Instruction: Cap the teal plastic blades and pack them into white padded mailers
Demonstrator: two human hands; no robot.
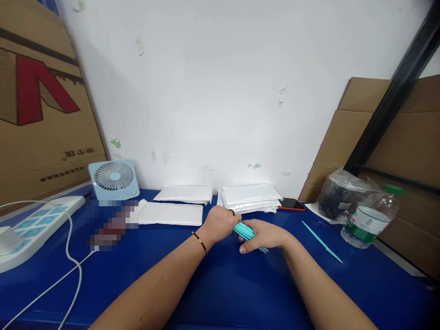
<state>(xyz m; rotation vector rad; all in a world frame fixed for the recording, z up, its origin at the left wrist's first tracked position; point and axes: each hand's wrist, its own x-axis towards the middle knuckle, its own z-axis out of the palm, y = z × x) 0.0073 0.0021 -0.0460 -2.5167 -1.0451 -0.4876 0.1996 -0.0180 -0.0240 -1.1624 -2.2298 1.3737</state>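
Note:
A bundle of thin turquoise plastic sticks [244,230] is between my two hands, above the blue table. My left hand [220,223] is closed in a fist round the bundle's upper left end. On the other side, my right hand [266,234] curls its thumb and fingers about the lower right part, where a few tips poke out below the palm. One loose turquoise stick [322,241], slim with tapered ends, lies to the right of my right hand. Most of the bundle is hidden by my fingers.
White padded mailers lie in a stack [252,196], a small pile [185,193] and singly [172,213]. A phone [291,204], a water bottle [367,222] and a bagged dark item [333,197] stand right. Left are a fan [115,178], a power strip [41,224] and white cables [70,247].

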